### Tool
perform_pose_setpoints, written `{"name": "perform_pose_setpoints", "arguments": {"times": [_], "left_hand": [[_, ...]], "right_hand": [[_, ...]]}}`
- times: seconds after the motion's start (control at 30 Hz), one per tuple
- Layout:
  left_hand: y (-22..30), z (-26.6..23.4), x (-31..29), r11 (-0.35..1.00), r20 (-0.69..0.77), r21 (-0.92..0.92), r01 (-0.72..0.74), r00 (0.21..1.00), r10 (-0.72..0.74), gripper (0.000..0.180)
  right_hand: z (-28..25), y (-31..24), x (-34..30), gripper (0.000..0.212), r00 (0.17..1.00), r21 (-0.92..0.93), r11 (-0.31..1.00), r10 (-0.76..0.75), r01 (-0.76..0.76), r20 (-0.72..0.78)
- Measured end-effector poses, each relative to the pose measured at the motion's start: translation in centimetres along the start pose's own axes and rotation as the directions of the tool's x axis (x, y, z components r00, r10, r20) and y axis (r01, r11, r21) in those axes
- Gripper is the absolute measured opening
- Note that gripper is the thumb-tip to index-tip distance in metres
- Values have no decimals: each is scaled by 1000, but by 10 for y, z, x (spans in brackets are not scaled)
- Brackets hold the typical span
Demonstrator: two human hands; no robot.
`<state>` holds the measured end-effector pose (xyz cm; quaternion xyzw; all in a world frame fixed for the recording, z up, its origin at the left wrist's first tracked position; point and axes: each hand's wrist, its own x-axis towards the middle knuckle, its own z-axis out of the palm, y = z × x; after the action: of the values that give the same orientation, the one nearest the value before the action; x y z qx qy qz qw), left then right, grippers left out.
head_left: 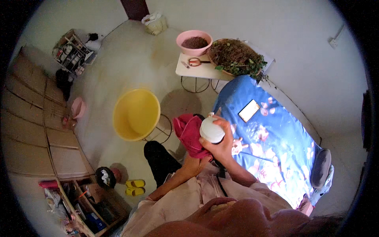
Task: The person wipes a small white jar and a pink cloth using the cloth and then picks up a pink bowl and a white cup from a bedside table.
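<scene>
My right hand (222,143) is wrapped around a white round-topped container (212,131), right of the yellow basin (137,112), thumb and fingers around its rim, probably to steady it. My left hand (198,164) grips a bunched magenta cloth (189,136) up against it, cloth maybe padding the hold. The basin sits on a wire-legged stand (171,128), likely for height. Beyond and right of the basin: white table (188,72) with scissors (202,62) and pink basin (193,52), grouped for easy reach, I guess. Right of the basin: phone (249,110), face up on the blue floral sheet (236,93), screen washed out. Left fingers mostly under cloth, exact grip unclear. Container's underside hidden; cup or jar, can't tell.
</scene>
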<state>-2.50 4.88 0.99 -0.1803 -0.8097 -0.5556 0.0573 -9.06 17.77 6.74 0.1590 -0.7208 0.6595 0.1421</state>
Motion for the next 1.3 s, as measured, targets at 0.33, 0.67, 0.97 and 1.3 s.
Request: {"name": "perform_pose_setpoints", "arguments": {"times": [0.33,0.67,0.97,1.3], "left_hand": [[-27,29,19,749,145,-597,288,957,-252,57],[-47,52,-5,779,66,-524,345,928,-367,45],[-39,30,-10,679,98,-501,536,815,-571,41],[17,20,-14,700,-223,-497,512,704,-674,30]], "right_hand": [[-44,-15,1,64,985,24,986,-163,162,61],[-33,10,1,58,924,-129,937,-285,325,256],[-37,3,-8,72,922,28,990,-137,136,361],[-37,7,-12,74,988,6,999,52,-54,146]]}}
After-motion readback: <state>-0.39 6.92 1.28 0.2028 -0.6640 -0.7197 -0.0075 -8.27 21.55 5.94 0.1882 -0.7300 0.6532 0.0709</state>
